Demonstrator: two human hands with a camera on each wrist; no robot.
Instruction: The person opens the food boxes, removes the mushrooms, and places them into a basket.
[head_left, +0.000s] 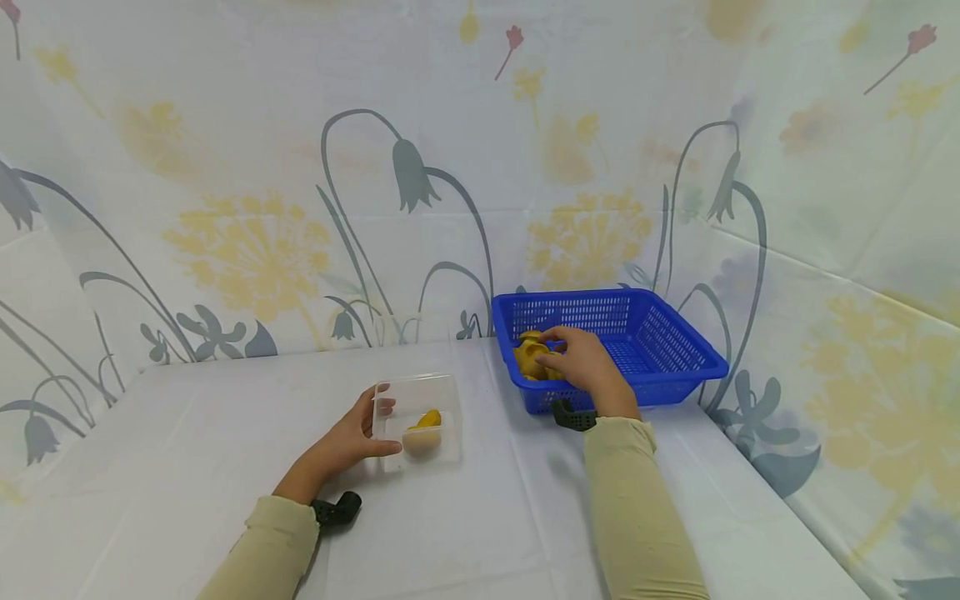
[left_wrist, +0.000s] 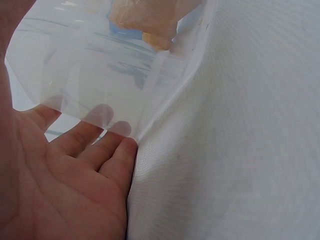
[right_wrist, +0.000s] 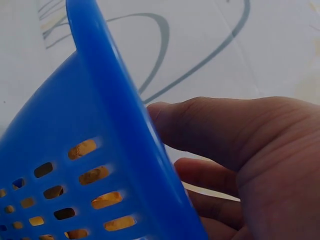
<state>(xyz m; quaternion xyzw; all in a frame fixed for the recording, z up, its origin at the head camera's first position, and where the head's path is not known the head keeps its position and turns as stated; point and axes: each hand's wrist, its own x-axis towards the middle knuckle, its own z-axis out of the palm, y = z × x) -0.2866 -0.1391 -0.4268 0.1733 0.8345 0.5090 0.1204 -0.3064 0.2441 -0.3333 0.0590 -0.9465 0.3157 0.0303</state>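
A clear plastic box stands on the white cloth, with a bright yellow piece and a paler tan, rounded piece inside. My left hand holds its left side, thumb at the near corner and fingers at the far one. In the left wrist view, fingertips show through the clear wall. My right hand reaches over the near rim of a blue basket. Its thumb and fingers stand apart at a pile of yellow, rounded pieces, whose kind is unclear. The rim hides some fingertips in the right wrist view.
White cloth covers the table. A flower-printed curtain hangs close behind the basket and along the right side. Slotted walls surround the basket, and the yellow pieces lie toward its left end.
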